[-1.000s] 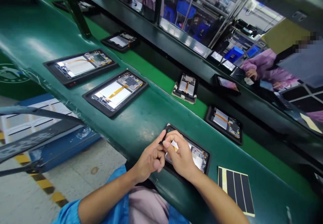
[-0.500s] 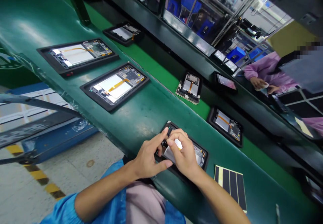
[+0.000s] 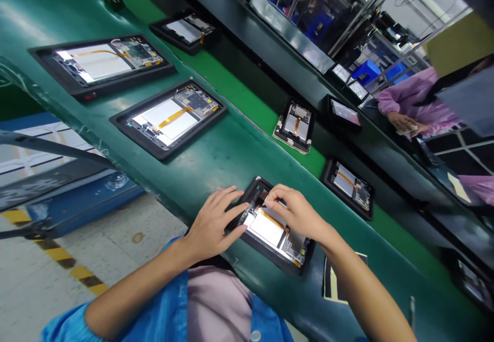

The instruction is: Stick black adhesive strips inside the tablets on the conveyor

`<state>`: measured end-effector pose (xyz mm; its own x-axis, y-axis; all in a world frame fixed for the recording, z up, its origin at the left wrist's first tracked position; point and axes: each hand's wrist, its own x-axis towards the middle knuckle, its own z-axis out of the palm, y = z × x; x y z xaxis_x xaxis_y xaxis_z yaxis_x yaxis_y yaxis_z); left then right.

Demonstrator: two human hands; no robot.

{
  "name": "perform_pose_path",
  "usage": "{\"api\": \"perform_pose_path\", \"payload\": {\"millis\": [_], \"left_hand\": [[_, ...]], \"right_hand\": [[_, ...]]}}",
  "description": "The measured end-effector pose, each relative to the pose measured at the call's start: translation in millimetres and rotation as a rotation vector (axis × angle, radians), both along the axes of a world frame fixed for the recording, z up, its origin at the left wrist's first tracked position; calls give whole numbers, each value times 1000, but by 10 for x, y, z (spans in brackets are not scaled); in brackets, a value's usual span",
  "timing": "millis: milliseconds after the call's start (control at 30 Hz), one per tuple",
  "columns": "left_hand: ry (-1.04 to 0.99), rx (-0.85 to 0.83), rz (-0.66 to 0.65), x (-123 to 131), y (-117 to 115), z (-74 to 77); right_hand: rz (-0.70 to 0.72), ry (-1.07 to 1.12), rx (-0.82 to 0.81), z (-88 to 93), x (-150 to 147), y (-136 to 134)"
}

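In front of me an open-backed tablet (image 3: 266, 228) lies in a black foam tray (image 3: 283, 265), its white battery, orange ribbon cable and circuit board showing. My left hand (image 3: 216, 225) rests at the tray's left edge, fingers spread, the fingertips near the tablet's end. Over the tablet's upper side is my right hand (image 3: 295, 211), its thumb and fingers pinched together. Whatever the pinch holds is too small to make out. Right of the tray, partly behind my right forearm, lies a sheet of black strips on yellow backing (image 3: 332, 280).
Two more open tablets in trays lie left on the bench, a nearer one (image 3: 170, 118) and a farther one (image 3: 102, 64). Beyond the bench edge, a green conveyor belt (image 3: 247, 92) carries several trays. Across it, a co-worker's hands (image 3: 403, 123) hold something small.
My hands have moved apart: the left back to the tray's left edge, the right rightward and up. More of the tablet shows. The view has shifted slightly.
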<state>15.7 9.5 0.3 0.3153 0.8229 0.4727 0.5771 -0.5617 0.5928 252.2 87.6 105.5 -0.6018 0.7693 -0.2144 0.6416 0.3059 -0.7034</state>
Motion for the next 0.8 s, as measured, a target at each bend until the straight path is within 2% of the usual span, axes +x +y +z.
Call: {"api": "perform_pose_path", "payload": {"millis": [133,233,800], "left_hand": [[78,-8,-57,8,-41,-106],[81,-37,-90,12,-44,-126],[174,-44,-166,23,-41,-110]], "right_hand": [[246,-185,14,-65,-27,101],[334,-289,73,-138,-94,147],[378,-412,180,-234,-198,181]]}}
